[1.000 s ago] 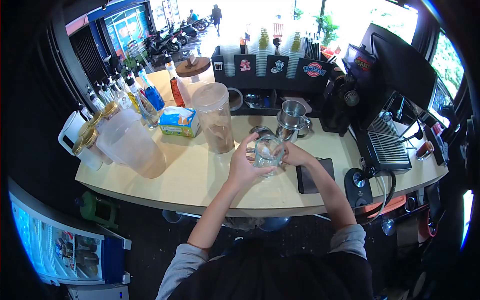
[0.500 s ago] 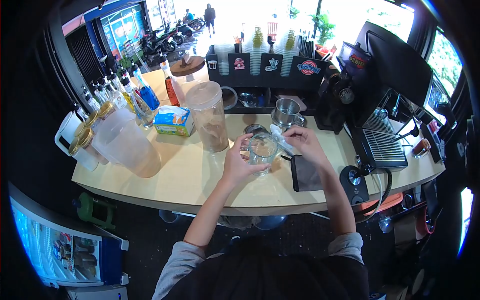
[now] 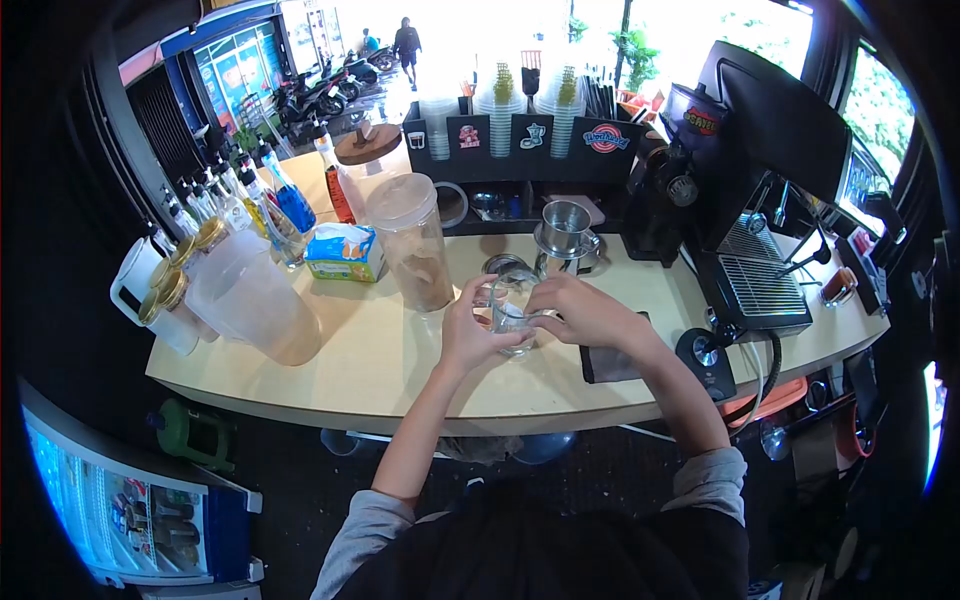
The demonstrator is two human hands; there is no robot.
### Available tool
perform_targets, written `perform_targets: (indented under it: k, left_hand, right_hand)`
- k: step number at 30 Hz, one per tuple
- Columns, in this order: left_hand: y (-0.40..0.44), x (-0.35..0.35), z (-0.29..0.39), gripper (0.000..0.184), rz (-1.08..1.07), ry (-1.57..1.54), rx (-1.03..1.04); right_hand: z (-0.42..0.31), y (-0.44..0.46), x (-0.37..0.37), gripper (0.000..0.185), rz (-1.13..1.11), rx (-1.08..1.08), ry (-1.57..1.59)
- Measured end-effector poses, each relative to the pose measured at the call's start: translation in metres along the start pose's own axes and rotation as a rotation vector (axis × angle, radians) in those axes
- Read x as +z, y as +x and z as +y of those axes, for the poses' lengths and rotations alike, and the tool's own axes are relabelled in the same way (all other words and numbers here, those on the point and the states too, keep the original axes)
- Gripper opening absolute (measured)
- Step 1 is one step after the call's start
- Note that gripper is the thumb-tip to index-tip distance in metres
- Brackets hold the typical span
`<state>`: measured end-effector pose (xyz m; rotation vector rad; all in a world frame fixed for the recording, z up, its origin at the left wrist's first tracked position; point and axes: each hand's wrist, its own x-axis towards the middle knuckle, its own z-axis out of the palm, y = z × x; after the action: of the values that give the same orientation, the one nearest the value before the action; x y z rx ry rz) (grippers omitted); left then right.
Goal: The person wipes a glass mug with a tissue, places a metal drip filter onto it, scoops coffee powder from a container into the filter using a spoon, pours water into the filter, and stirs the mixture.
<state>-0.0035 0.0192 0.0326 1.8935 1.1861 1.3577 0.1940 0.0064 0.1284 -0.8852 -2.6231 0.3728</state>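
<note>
While the left hand (image 3: pixel 465 325) curves around the left side of the glass (image 3: pixel 508 306), with fingers apart and thumb at the near side, the right hand (image 3: pixel 580 308) is at its right rim, fingers bent close together. What these fingers pinch, I cannot tell. The glass is near the middle of the counter (image 3: pixel 420 375). I judge it rather light, stiff, fragile, and slippery if wet; the best hold should be low around its wall, without squeezing the rim.

On the pale, smooth counter, from left to right, are a cloudy pitcher (image 3: pixel 250 300), a tissue box (image 3: pixel 345 255), a tall lidded jar (image 3: pixel 408 240), a metal cup (image 3: pixel 566 228), a dark cloth (image 3: pixel 605 367) near the right forearm, and a coffee machine (image 3: pixel 768 285).

In the room, a lit fridge (image 3: pixel 135 500) is at lower left; beyond the counter, a person (image 3: pixel 407 45) is outside in strong daylight.
</note>
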Motion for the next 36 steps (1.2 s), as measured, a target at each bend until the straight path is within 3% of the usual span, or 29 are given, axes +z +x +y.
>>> perform_targets:
  k: [8, 11, 13, 14, 15, 17, 18, 20, 23, 27, 32, 36]
  left_hand:
    - [0.001, 0.005, -0.006, 0.087, -0.009, -0.042, 0.021]
    - [0.002, 0.003, -0.002, 0.088, -0.036, -0.058, -0.006]
    - [0.004, 0.002, -0.004, 0.088, -0.047, -0.048, 0.002]
    - [0.005, 0.002, -0.005, 0.089, -0.053, -0.036, 0.007]
    - [0.006, 0.002, -0.005, 0.089, -0.056, -0.037, 0.007]
    - [0.013, 0.002, -0.005, 0.091, -0.052, -0.019, 0.030]
    - [0.016, 0.003, -0.006, 0.091, -0.054, -0.023, 0.034]
    - [0.021, 0.006, -0.011, 0.096, 0.011, 0.015, 0.059]
    - [0.018, 0.012, -0.020, 0.101, 0.067, -0.068, 0.070]
    - [0.013, 0.016, -0.031, 0.103, 0.091, -0.152, 0.060]
    - [0.012, 0.010, -0.029, 0.099, 0.099, -0.109, 0.082]
    - [0.010, 0.007, -0.026, 0.096, 0.118, -0.063, 0.130]
  right_hand:
    - [0.009, -0.014, 0.027, 0.018, 0.349, -0.007, 0.214]
    - [0.018, -0.016, 0.031, 0.016, 0.406, 0.070, 0.469]
    - [0.031, -0.022, 0.029, 0.011, 0.651, 0.193, 1.001]
    - [0.038, -0.027, 0.023, 0.009, 0.779, 0.146, 0.917]
    - [0.047, -0.037, 0.019, 0.009, 0.781, 0.148, 0.917]
    - [0.072, -0.060, 0.015, 0.014, 0.687, 0.268, 0.456]
    - [0.082, -0.072, 0.015, 0.014, 0.690, 0.270, 0.451]
    - [0.098, -0.092, 0.018, 0.022, 0.503, 0.711, 0.233]
    - [0.113, -0.106, 0.026, 0.028, 0.467, 0.745, 0.153]
    - [0.102, -0.093, 0.017, 0.027, 0.558, 0.627, -0.080]
    - [0.087, -0.042, 0.000, 0.026, 0.740, 0.333, 0.081]
    - [0.095, -0.020, 0.009, 0.025, 0.736, 0.396, 0.235]
